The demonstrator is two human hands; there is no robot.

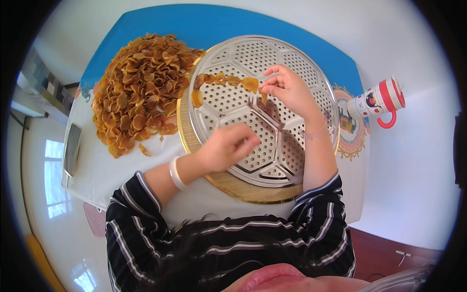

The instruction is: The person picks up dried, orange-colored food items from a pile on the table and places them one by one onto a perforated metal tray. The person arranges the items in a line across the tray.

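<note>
My right hand [286, 87] is over the upper middle of a round perforated metal steamer tray [251, 127], its thumb and fingertips pinched on a small brown dried slice [264, 98]. To the left of those fingers, a curved row of overlapping amber slices [220, 79] lies on the tray. My left hand [231, 146], slightly blurred, hovers over the tray's lower left with its fingers curled; whether something is between them cannot be told. A large heap of thin brown dried slices [138, 87] rests on the table beside the tray's left edge.
Under the tray is a round woven mat with a golden rim [233, 189]. A smartphone [72, 149] lies at the table's left edge. A white and red cup with a handle [375, 100] stands at the right. The table has a white patterned cover [171, 149] and a blue far part [219, 22].
</note>
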